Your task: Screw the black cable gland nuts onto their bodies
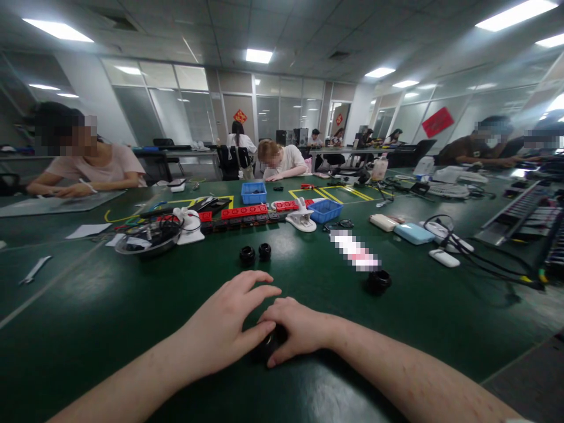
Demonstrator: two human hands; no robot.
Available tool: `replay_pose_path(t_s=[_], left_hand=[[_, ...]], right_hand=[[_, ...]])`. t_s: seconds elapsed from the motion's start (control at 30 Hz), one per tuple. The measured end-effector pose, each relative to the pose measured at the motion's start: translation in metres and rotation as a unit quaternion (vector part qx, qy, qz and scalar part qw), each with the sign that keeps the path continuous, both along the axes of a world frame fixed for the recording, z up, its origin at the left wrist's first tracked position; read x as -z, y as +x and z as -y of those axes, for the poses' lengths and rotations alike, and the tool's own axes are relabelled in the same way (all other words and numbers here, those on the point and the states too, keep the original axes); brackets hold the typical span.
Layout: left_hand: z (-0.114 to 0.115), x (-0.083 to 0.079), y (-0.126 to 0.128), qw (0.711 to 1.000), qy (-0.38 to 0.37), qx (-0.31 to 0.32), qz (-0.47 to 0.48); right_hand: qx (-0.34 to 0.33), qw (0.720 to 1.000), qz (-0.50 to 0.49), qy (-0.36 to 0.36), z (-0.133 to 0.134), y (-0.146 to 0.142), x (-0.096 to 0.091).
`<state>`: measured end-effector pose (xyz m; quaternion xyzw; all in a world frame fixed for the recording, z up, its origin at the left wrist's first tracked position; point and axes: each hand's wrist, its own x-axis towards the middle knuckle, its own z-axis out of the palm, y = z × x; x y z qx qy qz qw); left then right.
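Low in the middle of the head view, a black round part [267,348] rests on the green table, largely covered by my fingers. My right hand [295,326] curls round it from the right, thumb at the near side. From the left comes my left hand [235,311], its fingers apart and arched above; the thumb tip reaches to the top of the part, and whether it presses on it I cannot tell. Just beyond my hands stand two similar black ring-topped parts, one [247,255] left of the other [265,252]. Another black part [378,282] lies off to the right.
Further back are a metal bowl of cables [147,249], a red-and-black strip [244,212], a white clip stand [301,218] and two blue bins [254,192]. White and blue devices [414,233] with black cables lie at right. Several people sit around the room.
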<state>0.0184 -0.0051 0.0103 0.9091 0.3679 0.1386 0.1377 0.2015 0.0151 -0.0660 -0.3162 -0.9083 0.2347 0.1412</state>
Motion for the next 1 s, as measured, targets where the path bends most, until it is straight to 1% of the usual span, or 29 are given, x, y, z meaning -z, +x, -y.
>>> replay_pose_path(t_s=[0.07, 0.17, 0.3, 0.37, 0.43, 0.57, 0.77, 1.0], left_hand=[[-0.001, -0.006, -0.003, 0.998, -0.041, 0.044, -0.009], [-0.004, -0.007, -0.004, 0.990, -0.088, 0.106, -0.030], [-0.005, -0.002, -0.001, 0.980, -0.124, 0.145, -0.053], [-0.005, -0.001, 0.001, 0.977, -0.134, 0.152, -0.073], [-0.003, 0.000, 0.003, 0.979, -0.127, 0.132, -0.088], [-0.002, 0.005, 0.009, 0.985, -0.104, 0.063, -0.123], [0.001, 0.011, 0.023, 0.977, -0.045, -0.018, -0.206], [0.011, 0.020, 0.032, 0.971, 0.034, -0.096, -0.215]], right_hand=[[-0.016, 1.000, 0.004, -0.005, 0.000, 0.001, -0.001], [-0.039, 0.999, 0.001, -0.002, -0.002, 0.001, -0.001], [-0.050, 0.998, 0.031, 0.008, -0.004, 0.001, 0.000], [-0.054, 0.997, 0.046, 0.009, -0.004, 0.001, 0.000], [-0.058, 0.997, 0.045, 0.010, -0.005, 0.001, 0.000], [-0.052, 0.998, 0.046, 0.004, -0.005, 0.001, -0.001], [-0.036, 0.997, 0.065, -0.004, -0.003, -0.001, -0.002], [-0.028, 0.997, 0.074, 0.010, -0.003, -0.002, -0.002]])
